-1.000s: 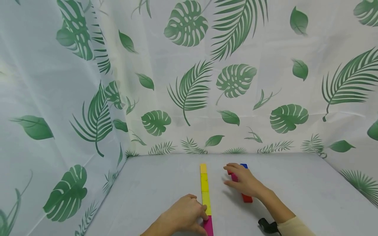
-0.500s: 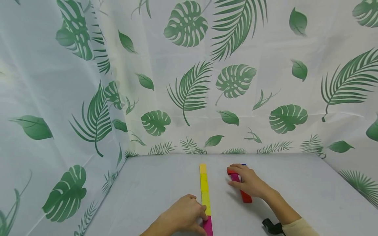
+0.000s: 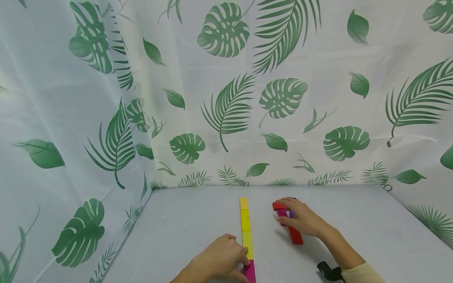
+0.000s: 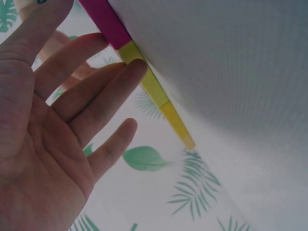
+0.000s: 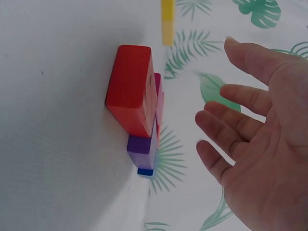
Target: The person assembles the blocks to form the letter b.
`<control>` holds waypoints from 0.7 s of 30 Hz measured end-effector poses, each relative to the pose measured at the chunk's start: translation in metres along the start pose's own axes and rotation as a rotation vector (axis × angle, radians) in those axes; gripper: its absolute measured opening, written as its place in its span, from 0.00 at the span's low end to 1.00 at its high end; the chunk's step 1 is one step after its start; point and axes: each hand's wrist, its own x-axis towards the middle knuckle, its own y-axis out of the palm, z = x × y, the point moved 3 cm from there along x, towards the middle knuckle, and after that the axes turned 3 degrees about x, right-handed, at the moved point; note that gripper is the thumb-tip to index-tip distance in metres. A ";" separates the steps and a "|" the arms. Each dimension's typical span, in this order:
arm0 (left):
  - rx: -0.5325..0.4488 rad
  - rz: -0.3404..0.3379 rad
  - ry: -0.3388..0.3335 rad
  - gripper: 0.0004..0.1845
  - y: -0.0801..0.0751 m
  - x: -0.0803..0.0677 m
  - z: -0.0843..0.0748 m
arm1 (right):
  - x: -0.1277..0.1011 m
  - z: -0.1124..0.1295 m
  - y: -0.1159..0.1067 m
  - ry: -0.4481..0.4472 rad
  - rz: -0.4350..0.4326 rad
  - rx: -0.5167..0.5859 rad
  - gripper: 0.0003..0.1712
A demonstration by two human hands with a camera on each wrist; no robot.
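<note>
My left hand (image 3: 223,257) rests its fingertips against a straight row of blocks, near the joint between a yellow block (image 3: 247,239) and a magenta block (image 3: 249,271). In the left wrist view its fingers (image 4: 108,94) are spread and nearly straight, touching the row's side. My right hand (image 3: 302,218) is held over a loose cluster, holding nothing. That cluster has a far red block (image 3: 277,206), a magenta block (image 3: 282,213), a nearer red block (image 3: 295,236), a purple block (image 5: 140,147) and a blue block (image 5: 146,172). The right wrist view shows the fingers apart from these blocks, loosely bent.
Further yellow blocks (image 3: 245,220) continue the row toward the back of the white tabletop (image 3: 191,220). Leaf-printed curtains (image 3: 226,98) hang behind and at the sides. A black device (image 3: 329,271) lies beside the right sleeve (image 3: 362,273).
My right hand has drawn back to the right, uncovering more of the far red, magenta and purple blocks. The left hand has stayed in place on the row.
</note>
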 end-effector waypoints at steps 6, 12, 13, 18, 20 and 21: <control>0.012 -0.006 0.002 0.21 0.000 -0.001 0.000 | 0.000 -0.003 -0.004 0.011 0.033 0.022 0.34; 0.032 -0.020 0.006 0.21 -0.001 -0.001 -0.001 | -0.003 -0.007 -0.009 0.049 0.126 0.089 0.31; 0.034 -0.023 0.008 0.21 -0.002 -0.002 -0.002 | -0.004 -0.007 -0.010 0.042 0.143 0.100 0.30; 0.086 -0.056 0.035 0.21 -0.002 -0.002 -0.003 | -0.009 -0.009 -0.015 -0.020 0.209 0.116 0.25; 0.100 -0.063 0.042 0.21 -0.002 -0.002 -0.004 | -0.011 -0.010 -0.018 -0.026 0.229 0.116 0.24; 0.104 -0.063 0.044 0.21 -0.002 -0.002 -0.004 | -0.012 -0.011 -0.018 -0.022 0.236 0.116 0.24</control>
